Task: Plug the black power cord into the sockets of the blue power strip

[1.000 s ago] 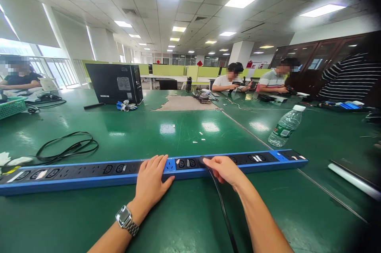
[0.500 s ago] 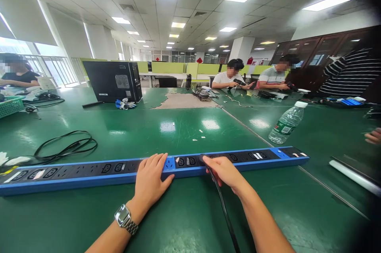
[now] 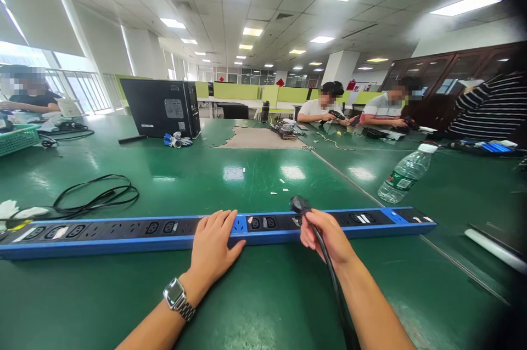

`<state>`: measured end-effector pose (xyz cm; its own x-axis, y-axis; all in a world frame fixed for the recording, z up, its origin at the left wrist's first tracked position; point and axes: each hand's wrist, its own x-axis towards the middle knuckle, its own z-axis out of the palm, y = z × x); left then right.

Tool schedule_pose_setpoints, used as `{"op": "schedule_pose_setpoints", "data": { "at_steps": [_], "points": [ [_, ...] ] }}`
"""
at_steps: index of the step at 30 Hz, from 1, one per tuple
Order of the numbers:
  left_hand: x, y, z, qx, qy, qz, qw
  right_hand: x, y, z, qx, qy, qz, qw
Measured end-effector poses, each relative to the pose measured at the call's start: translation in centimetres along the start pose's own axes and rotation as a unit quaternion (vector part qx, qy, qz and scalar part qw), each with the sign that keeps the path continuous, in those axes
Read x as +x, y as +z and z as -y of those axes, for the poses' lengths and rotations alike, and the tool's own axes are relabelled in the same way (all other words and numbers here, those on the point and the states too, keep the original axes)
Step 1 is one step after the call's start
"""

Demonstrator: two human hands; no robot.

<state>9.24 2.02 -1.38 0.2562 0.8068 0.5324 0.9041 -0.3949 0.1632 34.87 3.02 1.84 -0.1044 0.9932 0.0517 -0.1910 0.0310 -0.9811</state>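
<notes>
A long blue and black power strip (image 3: 135,246) lies across the green table in front of me, with rows of sockets along its top. My left hand (image 3: 214,237) rests flat over the middle of the strip, fingers stretched out, a watch on its wrist. My right hand (image 3: 327,237) pinches a black power plug (image 3: 300,204) just behind its head. The plug is tilted up, apart from the sockets and above the right half of the strip. Its thick black cord (image 3: 335,289) runs down along my right forearm and out of view.
A water bottle (image 3: 405,177) leans at the right behind the strip. A coiled black cable (image 3: 99,199) lies at the left. Farther back stand a computer case (image 3: 154,108) and a green basket (image 3: 18,140). Several people work around the table.
My right hand has drawn the plug up and away from the strip's sockets. My left hand keeps its place on the strip. The view has shifted slightly.
</notes>
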Motion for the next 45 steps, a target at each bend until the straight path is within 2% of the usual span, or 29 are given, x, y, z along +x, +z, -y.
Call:
{"op": "schedule_pose_setpoints", "data": {
  "at_steps": [2, 8, 13, 16, 20, 25, 29, 31, 36, 45],
  "points": [
    [0.0, 0.1, 0.0, -0.011, -0.002, -0.005, 1.000, -0.2, 0.9, -0.3, 0.026, -0.019, 0.015, 0.999],
    [-0.1, -0.1, 0.0, -0.063, 0.020, -0.024, 0.998, -0.7, 5.4, -2.7, -0.060, 0.028, 0.122, 0.990],
    [-0.3, -0.4, -0.2, -0.135, 0.090, -0.016, 0.987, -1.3, 7.5, -4.1, -0.128, -0.021, 0.161, 0.978],
    [-0.3, -0.2, -0.2, -0.154, 0.087, -0.040, 0.983, -1.3, 7.4, -4.4, -0.152, -0.057, 0.143, 0.976],
    [-0.2, 0.1, 0.1, -0.151, 0.025, -0.105, 0.983, -1.3, 6.9, -4.7, -0.202, -0.063, 0.119, 0.970],
    [0.1, 0.3, 1.1, -0.127, -0.047, -0.152, 0.979, -1.5, 6.9, -4.8, -0.291, -0.094, 0.149, 0.940],
    [0.1, 0.3, 1.5, -0.121, -0.071, -0.179, 0.974, -1.5, 6.9, -4.6, -0.312, -0.098, 0.150, 0.933],
    [0.0, 0.3, 1.5, -0.117, -0.068, -0.176, 0.975, -1.5, 6.8, -4.6, -0.316, -0.098, 0.143, 0.933],
    [-0.1, 0.2, 1.2, -0.094, -0.043, -0.126, 0.987, -1.4, 6.9, -4.6, -0.328, -0.098, 0.143, 0.929],
    [0.2, 0.3, 0.4, -0.077, -0.052, -0.079, 0.993, -1.5, 7.3, -4.7, -0.340, -0.097, 0.154, 0.923]
  ]
}}
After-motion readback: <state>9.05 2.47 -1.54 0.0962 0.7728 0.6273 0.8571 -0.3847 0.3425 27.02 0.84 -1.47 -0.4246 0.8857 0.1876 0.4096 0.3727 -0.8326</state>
